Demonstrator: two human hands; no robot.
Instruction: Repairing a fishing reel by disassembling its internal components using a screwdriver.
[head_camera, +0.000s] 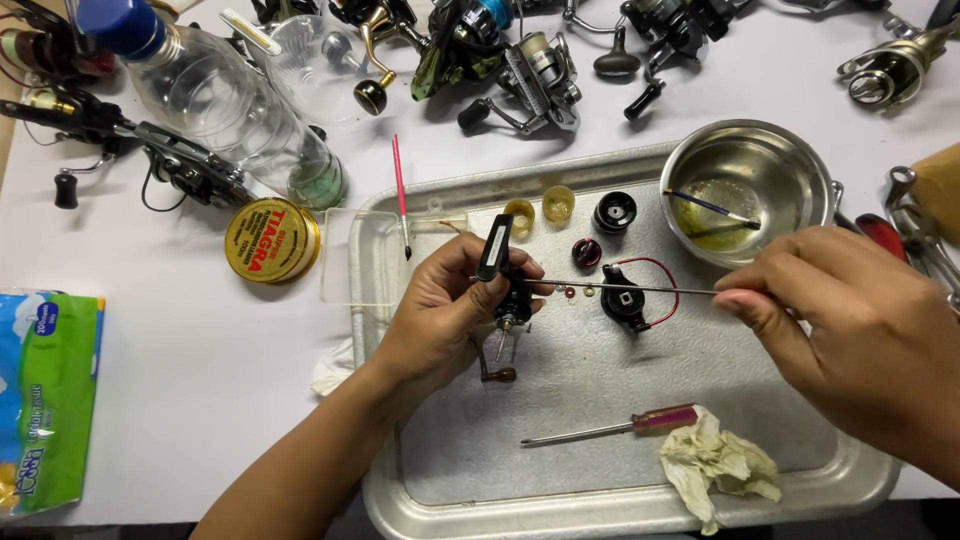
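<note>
- Head view: my left hand (445, 305) grips a small black reel body (512, 300) over the metal tray (600, 510), fingers wrapped tight around it, its black handle arm (494, 248) sticking up past my thumb.
- My right hand (850, 330) pinches the end of a long thin metal rod (640, 288) between thumb and forefinger, clamped on it; the rod runs level across the tray to the reel body in my left hand.
- Just under the rod lie two tiny rings (579, 292), and beside them a black part with a red wire loop (630, 298) rests on the tray.
- Further back on the tray sit two amber cups (540, 208), a black spool (614, 211) and a small dark round cap (586, 252).
- A steel bowl (790, 160) stands at the tray's far right corner with yellowish liquid and a brush in it.
- Near the front edge lie a screwdriver with a pink handle (610, 428) and, touching its handle, a crumpled rag (715, 465).
- Off the tray to the left: a yellow round tin (270, 240), a clear plastic bottle (225, 100) on its side, and a green tissue pack (45, 400).
- Several fishing reels (500, 60) crowd the far side of the white table (180, 380).
</note>
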